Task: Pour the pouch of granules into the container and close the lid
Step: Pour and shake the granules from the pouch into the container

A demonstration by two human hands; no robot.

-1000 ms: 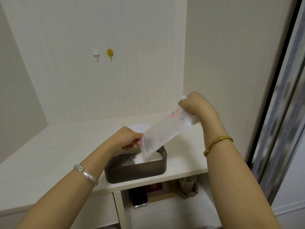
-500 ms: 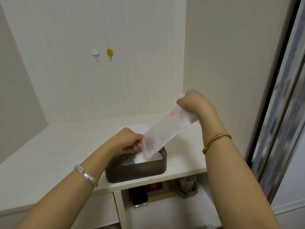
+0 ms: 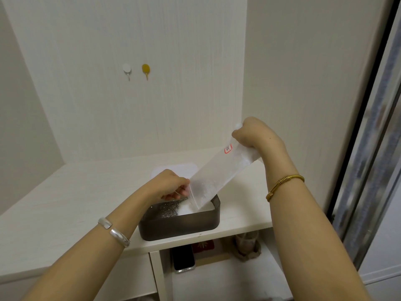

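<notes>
A clear plastic pouch with a small red label slants down from upper right to lower left, its open mouth inside the dark brown container. My right hand grips the pouch's raised bottom end. My left hand pinches the mouth's edge just above the container. A heap of white granules lies in the container's right part, with scattered grains on the dark floor to the left. The white lid lies flat on the shelf behind the container, partly hidden by my left hand.
The container stands near the front edge of a white wooden shelf in a corner alcove. Two wall hooks, white and yellow, hang above. A phone and a small jar sit on the lower shelf. A sliding door frame is to the right.
My right hand has lifted the pouch's bottom end a little higher, so the pouch tilts more steeply. More granules have slid toward the mouth. My left hand stays at the container.
</notes>
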